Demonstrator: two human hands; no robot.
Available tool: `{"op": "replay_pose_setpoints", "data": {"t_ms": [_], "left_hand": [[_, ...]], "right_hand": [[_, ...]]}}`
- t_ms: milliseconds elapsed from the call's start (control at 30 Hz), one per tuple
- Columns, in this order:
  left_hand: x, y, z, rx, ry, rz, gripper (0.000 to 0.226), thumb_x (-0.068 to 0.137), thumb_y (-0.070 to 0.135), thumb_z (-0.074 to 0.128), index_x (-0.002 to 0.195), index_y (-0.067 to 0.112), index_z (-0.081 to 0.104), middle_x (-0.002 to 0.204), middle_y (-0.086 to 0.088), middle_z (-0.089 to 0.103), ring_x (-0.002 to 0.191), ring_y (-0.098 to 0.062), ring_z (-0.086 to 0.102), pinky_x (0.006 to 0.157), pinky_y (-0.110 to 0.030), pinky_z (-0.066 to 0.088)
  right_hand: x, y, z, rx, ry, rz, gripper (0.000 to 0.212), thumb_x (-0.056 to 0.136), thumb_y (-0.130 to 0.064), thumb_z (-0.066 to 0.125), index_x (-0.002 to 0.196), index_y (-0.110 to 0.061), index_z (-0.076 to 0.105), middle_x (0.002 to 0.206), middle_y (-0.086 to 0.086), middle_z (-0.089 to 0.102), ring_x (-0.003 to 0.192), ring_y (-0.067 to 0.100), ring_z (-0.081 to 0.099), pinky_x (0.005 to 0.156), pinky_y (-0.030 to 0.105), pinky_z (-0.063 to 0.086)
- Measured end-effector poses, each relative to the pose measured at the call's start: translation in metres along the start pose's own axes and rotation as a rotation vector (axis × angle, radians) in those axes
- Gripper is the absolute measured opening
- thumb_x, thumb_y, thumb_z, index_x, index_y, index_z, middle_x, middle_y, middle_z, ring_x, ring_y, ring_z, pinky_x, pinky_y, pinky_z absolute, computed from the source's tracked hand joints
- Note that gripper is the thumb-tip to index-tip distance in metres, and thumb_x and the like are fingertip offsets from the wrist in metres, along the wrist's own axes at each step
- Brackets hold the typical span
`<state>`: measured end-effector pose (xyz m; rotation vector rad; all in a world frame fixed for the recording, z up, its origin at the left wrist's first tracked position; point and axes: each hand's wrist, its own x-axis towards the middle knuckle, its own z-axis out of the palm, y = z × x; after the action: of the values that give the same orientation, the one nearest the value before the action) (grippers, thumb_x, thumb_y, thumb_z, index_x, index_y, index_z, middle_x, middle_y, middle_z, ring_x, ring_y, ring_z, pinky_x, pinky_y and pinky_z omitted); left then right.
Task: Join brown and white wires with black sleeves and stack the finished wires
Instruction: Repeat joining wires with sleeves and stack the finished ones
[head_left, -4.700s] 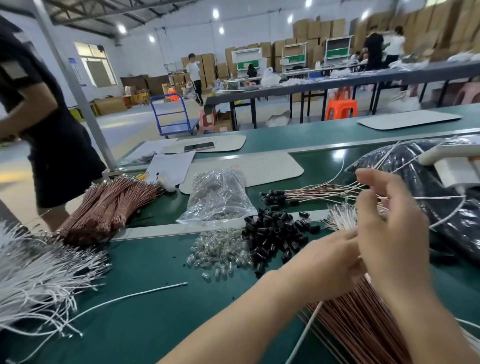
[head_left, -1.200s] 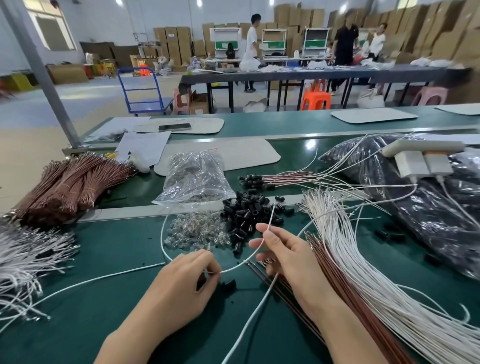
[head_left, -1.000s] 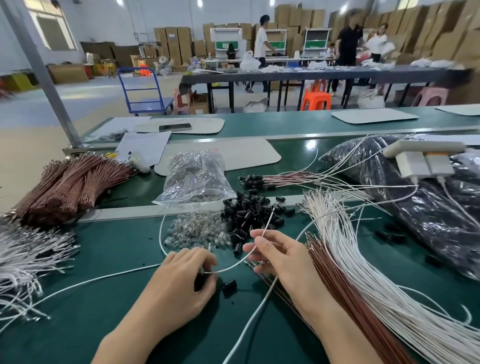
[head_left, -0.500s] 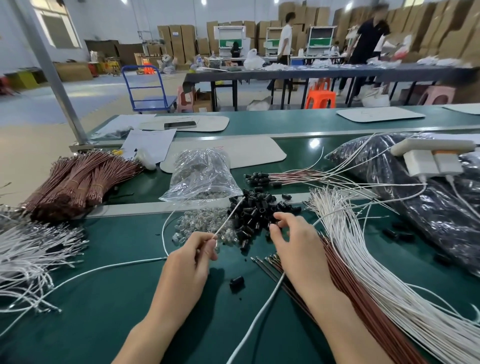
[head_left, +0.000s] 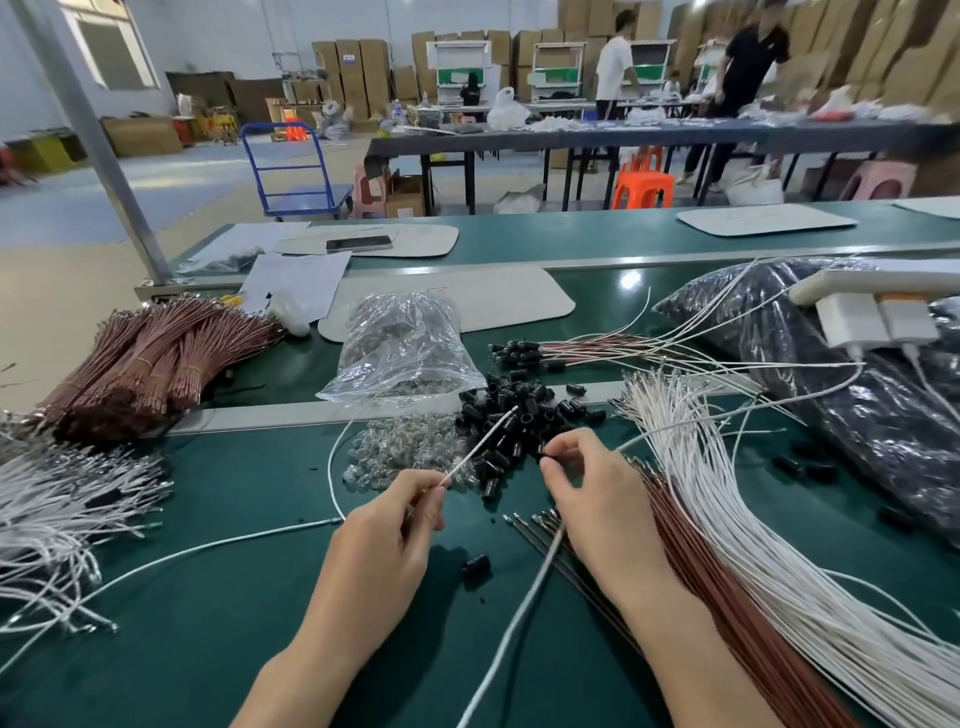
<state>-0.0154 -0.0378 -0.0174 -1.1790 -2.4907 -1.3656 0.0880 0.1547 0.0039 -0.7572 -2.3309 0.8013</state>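
Wire end (head_left: 480, 444) is pinched in left hand (head_left: 384, 540); right hand (head_left: 597, 504) pinches black sleeves (head_left: 535, 415).

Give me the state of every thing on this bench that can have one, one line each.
left hand, pinching the white wire, its end raised.
right hand, fingertips curled at the black sleeves pile; whether holding one, cannot tell.
lone sleeve, lying loose between the hands.
finished wires, stacked, sleeves fitted.
brown bundles, tied.
chargers, plugged into the power strip.
phone, screen dark.
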Motion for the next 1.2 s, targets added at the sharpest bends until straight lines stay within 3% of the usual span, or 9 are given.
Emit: {"op": "replay_pose_setpoints", "data": {"t_ms": [100,133,233,367,533,633,867,1200], "left_hand": [[-0.002,0.004,0.0,0.009,-0.005,0.018,0.02,0.096,0.056,0.042,0.105,0.046,0.057,0.081,0.021,0.066,0.065,0.001,0.062,0.057,-0.016,0.044],[-0.002,0.004,0.0,0.007,-0.006,0.026,0.021,0.096,0.056,0.043,0.106,0.046,0.058,0.08,0.02,0.066,0.066,-0.002,0.063,0.056,-0.018,0.046],[-0.003,0.007,0.0,0.019,-0.003,0.062,0.02,0.096,0.055,0.044,0.106,0.045,0.058,0.076,0.015,0.064,0.064,-0.014,0.061,0.059,-0.033,0.052],[-0.004,0.01,0.0,0.025,-0.003,0.087,0.018,0.097,0.053,0.046,0.108,0.045,0.058,0.077,0.017,0.063,0.06,-0.016,0.058,0.058,-0.033,0.051],[-0.005,0.01,0.0,0.019,-0.007,0.096,0.019,0.097,0.053,0.046,0.108,0.044,0.059,0.076,0.016,0.063,0.061,-0.017,0.06,0.058,-0.036,0.052],[-0.005,0.01,0.0,0.011,0.002,0.109,0.019,0.098,0.053,0.045,0.108,0.044,0.059,0.077,0.017,0.062,0.06,-0.016,0.059,0.058,-0.036,0.052],[-0.005,0.011,-0.001,-0.013,0.02,0.129,0.02,0.098,0.056,0.045,0.109,0.045,0.059,0.079,0.018,0.063,0.061,-0.017,0.059,0.058,-0.035,0.051],[-0.005,0.011,-0.002,0.001,0.01,0.142,0.018,0.098,0.054,0.046,0.107,0.047,0.059,0.077,0.017,0.062,0.057,-0.015,0.053,0.054,-0.029,0.048]], "right_hand": [[0.001,-0.002,-0.01,0.459,-0.012,0.135,0.01,0.095,-0.024,0.068,0.097,-0.033,0.063,0.092,-0.016,0.07,0.09,-0.007,0.065,0.074,0.009,0.051],[0.002,-0.004,-0.013,0.589,-0.014,0.169,0.011,0.095,-0.022,0.068,0.098,-0.031,0.065,0.096,-0.017,0.071,0.091,-0.003,0.068,0.077,0.014,0.054],[0.004,-0.007,-0.017,1.025,-0.003,0.297,0.013,0.094,-0.007,0.066,0.104,-0.014,0.07,0.101,0.004,0.073,0.092,0.02,0.074,0.078,0.026,0.06],[0.005,-0.008,-0.018,1.37,-0.072,0.431,0.02,0.09,-0.003,0.064,0.107,-0.006,0.074,0.098,0.011,0.072,0.09,0.023,0.073,0.074,0.023,0.059],[0.005,-0.006,-0.014,1.434,-0.114,0.428,0.026,0.082,-0.011,0.067,0.105,-0.013,0.079,0.1,0.009,0.073,0.09,0.017,0.071,0.078,0.02,0.057],[0.005,-0.006,-0.013,1.471,-0.125,0.408,0.03,0.079,-0.008,0.068,0.106,-0.014,0.079,0.096,0.004,0.075,0.088,0.015,0.071,0.077,0.019,0.057],[0.005,-0.005,-0.017,1.567,-0.163,0.431,0.046,0.079,-0.002,0.065,0.125,-0.008,0.066,0.119,0.01,0.073,0.101,0.013,0.07,0.085,0.02,0.057],[0.006,-0.003,-0.016,1.601,-0.161,0.458,0.049,0.079,0.002,0.065,0.126,-0.012,0.066,0.118,0.013,0.073,0.097,0.014,0.07,0.081,0.02,0.057]]}}
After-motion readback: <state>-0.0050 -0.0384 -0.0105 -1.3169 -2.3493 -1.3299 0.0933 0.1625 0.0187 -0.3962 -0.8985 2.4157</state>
